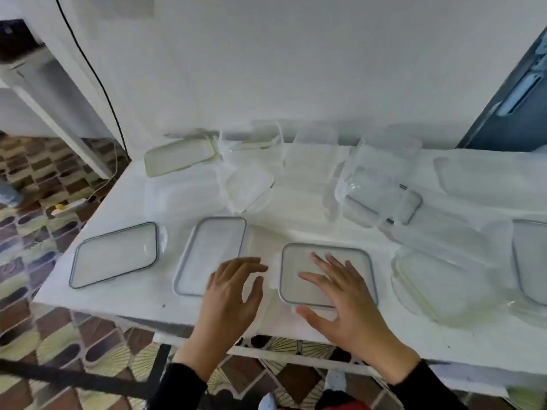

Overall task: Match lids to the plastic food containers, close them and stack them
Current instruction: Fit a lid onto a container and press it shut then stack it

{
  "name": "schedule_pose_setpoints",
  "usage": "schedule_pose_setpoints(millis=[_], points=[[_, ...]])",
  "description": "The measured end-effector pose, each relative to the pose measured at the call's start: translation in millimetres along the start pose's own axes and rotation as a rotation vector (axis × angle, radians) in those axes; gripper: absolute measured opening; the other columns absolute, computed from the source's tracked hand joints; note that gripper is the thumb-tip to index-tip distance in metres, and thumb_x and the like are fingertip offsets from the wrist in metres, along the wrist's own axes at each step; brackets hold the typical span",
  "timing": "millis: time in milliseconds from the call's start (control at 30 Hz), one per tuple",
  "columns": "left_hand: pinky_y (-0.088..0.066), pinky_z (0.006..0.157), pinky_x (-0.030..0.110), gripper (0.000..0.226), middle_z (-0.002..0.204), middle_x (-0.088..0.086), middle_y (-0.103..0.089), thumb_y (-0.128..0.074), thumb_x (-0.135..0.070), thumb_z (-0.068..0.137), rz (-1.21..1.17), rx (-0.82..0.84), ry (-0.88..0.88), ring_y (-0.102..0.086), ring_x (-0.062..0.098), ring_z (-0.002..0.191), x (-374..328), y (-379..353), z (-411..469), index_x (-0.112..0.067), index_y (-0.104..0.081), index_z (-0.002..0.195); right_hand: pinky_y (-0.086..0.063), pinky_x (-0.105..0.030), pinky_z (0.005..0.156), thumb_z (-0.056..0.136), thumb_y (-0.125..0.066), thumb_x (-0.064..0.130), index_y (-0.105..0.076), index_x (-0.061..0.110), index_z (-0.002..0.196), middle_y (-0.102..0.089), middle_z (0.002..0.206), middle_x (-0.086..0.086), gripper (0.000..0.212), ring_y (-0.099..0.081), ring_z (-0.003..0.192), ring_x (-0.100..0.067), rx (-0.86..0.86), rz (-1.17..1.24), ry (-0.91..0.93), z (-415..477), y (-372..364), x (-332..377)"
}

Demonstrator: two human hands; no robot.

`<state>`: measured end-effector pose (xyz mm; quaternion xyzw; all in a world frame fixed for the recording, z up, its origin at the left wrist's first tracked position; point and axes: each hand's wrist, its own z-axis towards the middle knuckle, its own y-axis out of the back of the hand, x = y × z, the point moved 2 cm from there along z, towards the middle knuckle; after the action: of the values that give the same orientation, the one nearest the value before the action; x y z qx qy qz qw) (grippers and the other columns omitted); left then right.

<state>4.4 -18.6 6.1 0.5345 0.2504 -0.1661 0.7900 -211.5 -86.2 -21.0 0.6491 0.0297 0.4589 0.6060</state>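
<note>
Clear plastic containers and lids lie spread over a white table. Three grey-rimmed lids sit along the near edge: one at the left, one in the middle, and a square one right of centre. My right hand lies with spread fingers over the square lid's near right part. My left hand hovers open between the middle lid and the square lid, holding nothing. A clear container sits to the right of the square lid.
At the back stand a yellow-rimmed lid, a small clear container, a tall clear container over a dark-rimmed lid, and more clear pieces at the right. A white wall backs the table. Patterned floor tiles lie at the left.
</note>
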Motion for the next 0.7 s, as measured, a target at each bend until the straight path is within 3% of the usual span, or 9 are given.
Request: schedule_pose_setpoints(millis=[100,233,367,700], points=[[-0.043,0.099,0.039,0.028,0.127,-0.017,-0.059,-0.052,-0.048,0.088,0.112,0.047,-0.057,-0.049,0.009,0.124,13,6,-20,-0.034,-0.065,0.108,0.000,-0.041,0.121,0.087,-0.039,0.077,-0.037,0.048,0.143,-0.015,0.162,0.013,0.062,-0.005,0.151,-0.009,0.010,-0.127,-0.002,-11,-17,13],[-0.019,0.114,0.037,0.055,0.147,-0.014,-0.043,-0.047,-0.072,0.084,0.233,0.146,-0.140,-0.031,0.012,0.142,31,7,-37,-0.037,-0.059,0.124,-0.009,-0.046,0.119,0.098,-0.033,0.062,-0.042,0.046,0.139,-0.028,0.159,0.009,0.045,-0.022,0.148,-0.016,-0.085,-0.194,-0.037,-19,-35,19],[-0.011,0.116,0.044,0.079,0.158,-0.014,-0.026,-0.039,-0.087,0.076,0.351,0.253,-0.173,-0.016,0.013,0.148,48,9,-41,-0.035,-0.052,0.135,-0.017,-0.050,0.117,0.099,-0.038,0.050,-0.051,0.042,0.134,-0.039,0.152,0.009,0.038,-0.035,0.143,-0.017,-0.185,-0.238,-0.043,-24,-36,16],[-0.007,0.117,0.041,0.076,0.160,-0.014,-0.020,-0.042,-0.083,0.078,0.359,0.240,-0.155,-0.008,0.012,0.150,77,20,-37,-0.034,-0.053,0.135,-0.014,-0.048,0.117,0.103,-0.023,0.047,-0.052,0.041,0.134,-0.044,0.150,0.010,0.043,-0.034,0.143,-0.013,-0.243,-0.232,-0.118,-40,-29,12]])
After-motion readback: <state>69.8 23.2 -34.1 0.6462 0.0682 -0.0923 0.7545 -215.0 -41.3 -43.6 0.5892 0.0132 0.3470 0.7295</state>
